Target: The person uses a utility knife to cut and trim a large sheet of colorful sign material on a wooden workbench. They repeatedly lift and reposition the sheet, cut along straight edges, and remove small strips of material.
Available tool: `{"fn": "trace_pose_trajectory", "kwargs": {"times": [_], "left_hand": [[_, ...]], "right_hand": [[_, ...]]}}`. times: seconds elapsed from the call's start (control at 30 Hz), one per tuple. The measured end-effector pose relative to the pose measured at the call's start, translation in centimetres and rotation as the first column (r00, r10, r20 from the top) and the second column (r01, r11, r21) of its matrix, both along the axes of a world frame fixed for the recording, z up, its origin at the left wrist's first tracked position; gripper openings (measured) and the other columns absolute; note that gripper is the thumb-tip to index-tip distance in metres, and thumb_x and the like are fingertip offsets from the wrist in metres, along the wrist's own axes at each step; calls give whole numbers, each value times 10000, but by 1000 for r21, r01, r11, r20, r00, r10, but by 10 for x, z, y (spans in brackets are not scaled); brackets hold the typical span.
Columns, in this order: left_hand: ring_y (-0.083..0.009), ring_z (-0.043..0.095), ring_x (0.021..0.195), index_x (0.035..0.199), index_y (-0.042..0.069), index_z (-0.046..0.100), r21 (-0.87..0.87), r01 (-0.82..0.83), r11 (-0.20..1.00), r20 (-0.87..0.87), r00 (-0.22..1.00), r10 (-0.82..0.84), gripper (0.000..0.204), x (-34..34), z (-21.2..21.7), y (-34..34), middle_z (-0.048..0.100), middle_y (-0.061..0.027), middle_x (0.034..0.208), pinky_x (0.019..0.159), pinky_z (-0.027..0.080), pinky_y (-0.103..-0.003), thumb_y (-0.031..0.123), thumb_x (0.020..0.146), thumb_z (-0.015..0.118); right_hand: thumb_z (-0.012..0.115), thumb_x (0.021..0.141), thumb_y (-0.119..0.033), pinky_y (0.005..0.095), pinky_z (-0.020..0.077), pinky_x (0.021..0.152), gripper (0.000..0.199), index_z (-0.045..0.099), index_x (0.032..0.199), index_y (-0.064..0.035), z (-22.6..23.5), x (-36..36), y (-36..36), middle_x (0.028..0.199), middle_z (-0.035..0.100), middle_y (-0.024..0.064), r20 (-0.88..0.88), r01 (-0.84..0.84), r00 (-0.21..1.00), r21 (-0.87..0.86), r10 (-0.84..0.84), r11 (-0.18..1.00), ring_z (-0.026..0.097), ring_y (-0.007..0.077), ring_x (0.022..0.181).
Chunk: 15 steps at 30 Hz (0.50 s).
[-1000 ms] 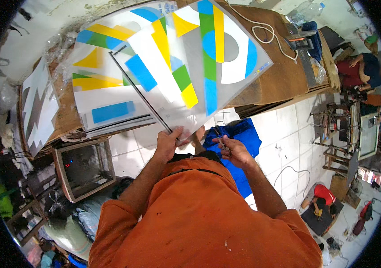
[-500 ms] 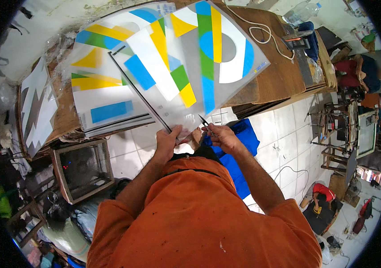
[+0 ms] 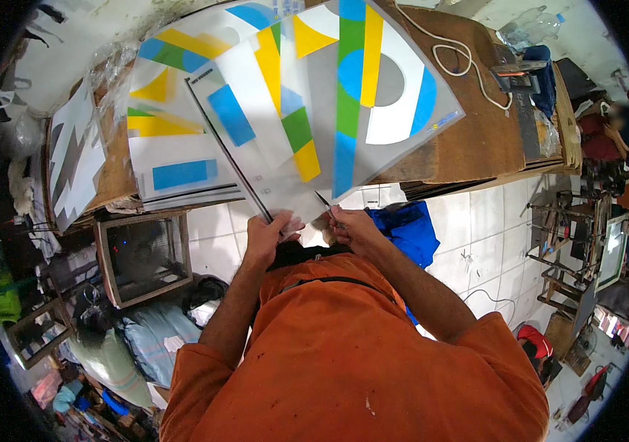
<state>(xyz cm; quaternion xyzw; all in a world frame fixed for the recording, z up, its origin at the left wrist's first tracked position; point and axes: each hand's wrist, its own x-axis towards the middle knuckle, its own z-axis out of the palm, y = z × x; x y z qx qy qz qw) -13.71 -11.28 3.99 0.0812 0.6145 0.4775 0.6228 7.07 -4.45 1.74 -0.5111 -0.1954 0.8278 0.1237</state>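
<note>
My left hand (image 3: pixel 269 234) is closed on the lower corner of a translucent plastic sheet (image 3: pixel 263 162) printed with white, blue, green and yellow shapes. A black strip runs along its left side down to that hand. In my right hand (image 3: pixel 355 230) is a small tool with a slim, dark, pointed blade (image 3: pixel 322 199); its handle is hidden by the fingers. The blade's tip touches or lies just over the sheet's lower edge; I cannot tell which. Similar printed sheets (image 3: pixel 182 155) lie fanned out beneath and behind it on a brown wooden table (image 3: pixel 469 140).
A white cable (image 3: pixel 453 48) curls over the table near a clear plastic bottle (image 3: pixel 539 29). Blue cloth (image 3: pixel 406 230) lies on the tiled floor. To the left stands a mesh-fronted wooden frame (image 3: pixel 145 258), with stuffed sacks (image 3: pixel 112 368) below. At the right are wooden racks (image 3: pixel 561 250) and a person in red (image 3: pixel 534 342).
My right hand has moved left and slightly down, bringing the blade closer to my left hand along the sheet's lower edge. The whole view has shifted a little.
</note>
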Motion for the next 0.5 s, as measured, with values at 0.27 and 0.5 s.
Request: {"fn": "trace_pose_trajectory", "kwargs": {"times": [0.27, 0.5], "left_hand": [[-278, 708, 799, 1023, -124, 596, 16, 24, 1000, 57, 998, -25, 256, -11, 8, -2, 672, -199, 915, 612, 609, -333, 103, 909, 624], [-277, 706, 820, 1062, -138, 589, -3, 59, 998, 104, 993, -58, 299, -26, 3, -6, 666, -199, 946, 618, 621, -339, 107, 894, 634]], "right_hand": [[564, 972, -370, 226, 343, 572, 325, 599, 833, -79, 19, -9, 7, 772, 531, -21, 46, -22, 999, -55, 25, 998, 458, 74, 635], [561, 974, -347, 253, 349, 485, 382, 664, 1033, 16, 22, -18, 4, 799, 593, 24, 74, -84, 994, 30, 81, 996, 462, 105, 579]]}}
